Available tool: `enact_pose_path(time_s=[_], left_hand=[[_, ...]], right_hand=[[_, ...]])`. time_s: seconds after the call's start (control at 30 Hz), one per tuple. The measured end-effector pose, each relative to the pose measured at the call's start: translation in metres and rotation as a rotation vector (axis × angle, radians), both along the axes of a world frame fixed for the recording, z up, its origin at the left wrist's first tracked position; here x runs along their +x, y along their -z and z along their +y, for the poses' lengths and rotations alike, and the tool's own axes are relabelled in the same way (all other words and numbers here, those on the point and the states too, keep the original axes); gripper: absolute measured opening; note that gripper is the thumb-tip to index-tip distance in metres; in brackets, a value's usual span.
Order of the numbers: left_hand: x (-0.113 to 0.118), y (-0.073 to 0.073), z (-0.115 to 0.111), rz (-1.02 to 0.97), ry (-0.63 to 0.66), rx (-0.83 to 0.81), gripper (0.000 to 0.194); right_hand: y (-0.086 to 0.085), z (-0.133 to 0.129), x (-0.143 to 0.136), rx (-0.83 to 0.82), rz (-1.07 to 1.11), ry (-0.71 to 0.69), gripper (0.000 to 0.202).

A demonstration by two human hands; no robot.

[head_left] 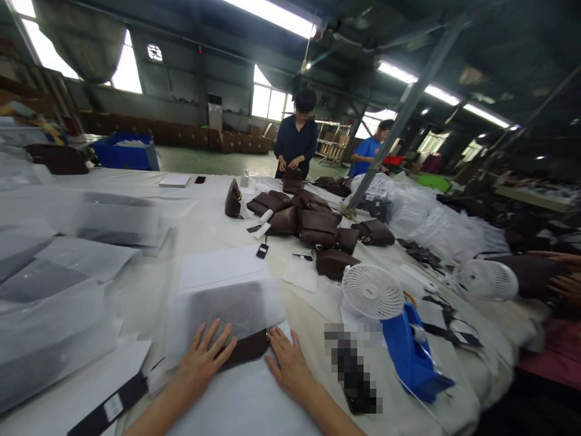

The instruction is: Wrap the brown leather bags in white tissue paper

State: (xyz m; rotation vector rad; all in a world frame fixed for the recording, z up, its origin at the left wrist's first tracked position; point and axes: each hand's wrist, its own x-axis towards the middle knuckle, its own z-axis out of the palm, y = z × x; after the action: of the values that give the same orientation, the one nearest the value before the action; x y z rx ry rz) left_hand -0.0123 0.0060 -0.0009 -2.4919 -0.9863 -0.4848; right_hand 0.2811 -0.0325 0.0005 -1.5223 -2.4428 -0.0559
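Brown and smooth, the bag point(249, 350) lies on the cloth-covered counter point(200, 215), partly covered by a translucent sleeve point(204, 307). The left hand point(206, 354) lies over the sleeve and the bag's near edge, its grip open, fingers spread. The right hand point(290, 363) touches the bag's right end, its grip also open, thumb apart from the fingers. Beyond the sleeve is a white sheet point(218, 265); farther off, brown bags point(318, 227) sit heaped. Right of the hands stand a white fan point(372, 290) and a blue tape dispenser point(411, 351).
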Motion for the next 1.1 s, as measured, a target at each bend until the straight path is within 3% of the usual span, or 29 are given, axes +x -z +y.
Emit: enact_pose_path(time_s=[0.07,0.27,0.43,0.73,0.83,0.93,1.0,1.1], left_hand=[[0.001,0.002,0.0,-0.019,-0.007,0.025,0.053],[0.006,0.01,0.001,-0.045,-0.023,0.067,0.052],[0.009,0.016,0.006,-0.061,-0.027,0.089,0.051],[0.006,-0.007,0.004,0.039,-0.037,0.063,0.05],[0.005,-0.014,0.002,0.058,-0.058,-0.009,0.049],[0.003,-0.017,-0.001,0.054,-0.053,-0.048,0.048],[0.004,-0.018,-0.002,0.058,-0.068,-0.087,0.047],[0.006,-0.021,-0.004,0.05,-0.09,-0.119,0.045]], right_hand=[[0.001,0.008,0.013,0.06,0.017,0.055,0.046],[-0.017,0.077,0.091,0.29,0.103,0.531,0.045],[-0.032,0.131,0.138,0.232,0.051,0.678,0.046],[-0.023,0.172,0.154,-0.005,0.056,0.814,0.041],[-0.033,0.169,0.15,0.001,0.034,0.806,0.04],[-0.047,0.15,0.128,0.074,0.006,0.702,0.037],[-0.052,0.125,0.102,0.129,0.014,0.555,0.033],[-0.051,0.07,0.055,0.202,0.089,0.203,0.032]])
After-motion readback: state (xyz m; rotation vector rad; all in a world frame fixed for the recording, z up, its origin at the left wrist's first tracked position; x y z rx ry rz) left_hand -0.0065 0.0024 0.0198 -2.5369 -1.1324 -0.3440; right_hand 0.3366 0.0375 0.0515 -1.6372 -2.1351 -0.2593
